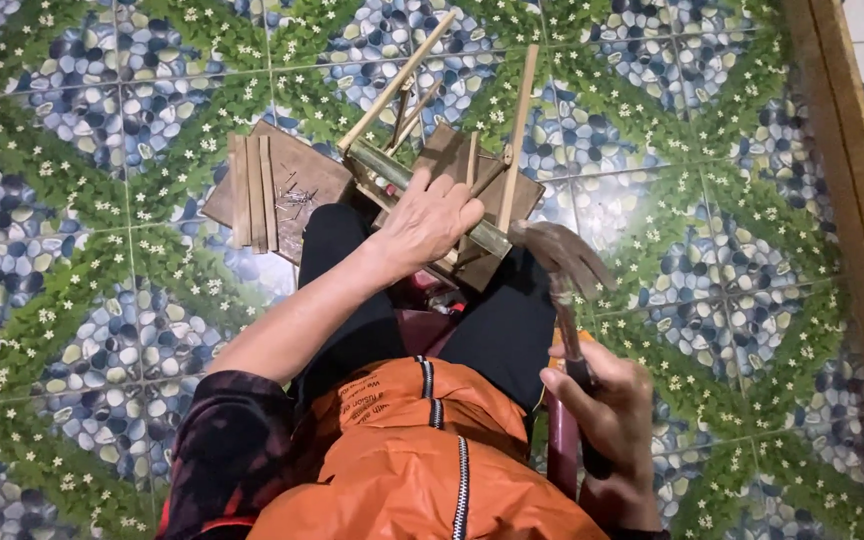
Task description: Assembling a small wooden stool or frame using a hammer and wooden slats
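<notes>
Lower centre of frame: an orange zipped garment (422,460) is seen nearest the camera, with dark trousers (497,320) above it.

Lower right: the right hand (612,425) is wrapped shut around the handle of a claw hammer (562,262); the rusty head is held raised at centre right, just beside the frame piece, contact not determinable.

Centre: the left hand (430,222) is laid palm-down on a bamboo frame (452,165), fingers curled over a thick greenish cross-tube, pressing it. The frame is propped on the knees, its thin pale sticks slanting toward the upper centre.

Beyond, centre left: a brown board (322,175) is lying on the floor, with several flat bamboo slats (252,190) on it side by side and a small heap of nails (295,198) just beside them.

Farthest: patterned pebble-and-leaf floor tiles (82,200); a wooden edge (852,200) is noted at the right border.
</notes>
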